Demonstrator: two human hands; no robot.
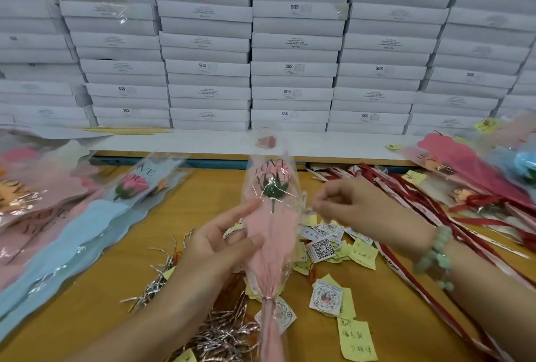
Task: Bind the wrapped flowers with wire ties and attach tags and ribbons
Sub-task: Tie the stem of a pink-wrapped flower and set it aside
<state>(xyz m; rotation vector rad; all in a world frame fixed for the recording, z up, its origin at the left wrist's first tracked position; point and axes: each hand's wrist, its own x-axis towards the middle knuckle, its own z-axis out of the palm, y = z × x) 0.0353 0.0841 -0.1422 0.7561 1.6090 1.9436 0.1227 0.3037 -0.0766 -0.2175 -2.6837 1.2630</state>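
On the left side of the wooden table lies a pile of flowers in pink and blue wraps. Low in the middle is a heap of shiny silver wire ties. Just above it, the left hand holds the wrapped flower upright in the middle of the frame, with its thumb on the front of the pink paper and its fingers behind. A wire tie is wound round the stem low down. Small paper tags are scattered behind the flower.

The right hand has curled fingers, with the tips pressed together just beside the wrap's clear edge. It is too blurry to tell what they pinch. It wears a green bead bracelet. Red ribbons and more wrapped flowers lie on the right. White boxes fill the top.
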